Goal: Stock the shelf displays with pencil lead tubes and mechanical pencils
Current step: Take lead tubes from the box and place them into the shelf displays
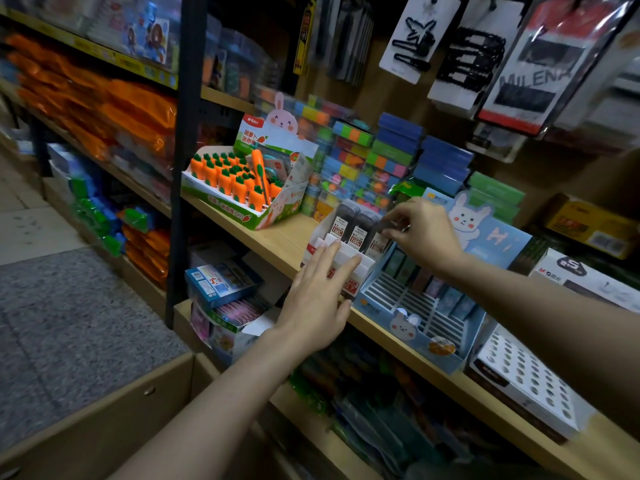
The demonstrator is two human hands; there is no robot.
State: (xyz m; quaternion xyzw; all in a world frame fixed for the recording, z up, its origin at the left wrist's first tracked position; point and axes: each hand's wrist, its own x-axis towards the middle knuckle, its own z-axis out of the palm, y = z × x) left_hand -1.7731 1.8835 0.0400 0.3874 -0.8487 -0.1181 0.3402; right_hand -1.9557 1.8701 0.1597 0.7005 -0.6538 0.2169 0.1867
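The left hand, fingers flat, is steadying the white tiered cardboard display box on the wooden shelf; the right hand is pinching a dark slim plastic lead tube above its back row. Probably light, slick; best held by its sides.

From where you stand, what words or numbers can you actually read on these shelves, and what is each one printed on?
"MILENA": hanging hair-clip pack, top right.
"Hi": blue bunny display.
"HB 0.7": front of white lead box.
"0.7": labels on the lead tubes; the rest is too blurred.
"S": white box, far right.
Chinese text on the carrot display: too small to read surely.
Yellow shelf-edge tags: blurred, unreadable.
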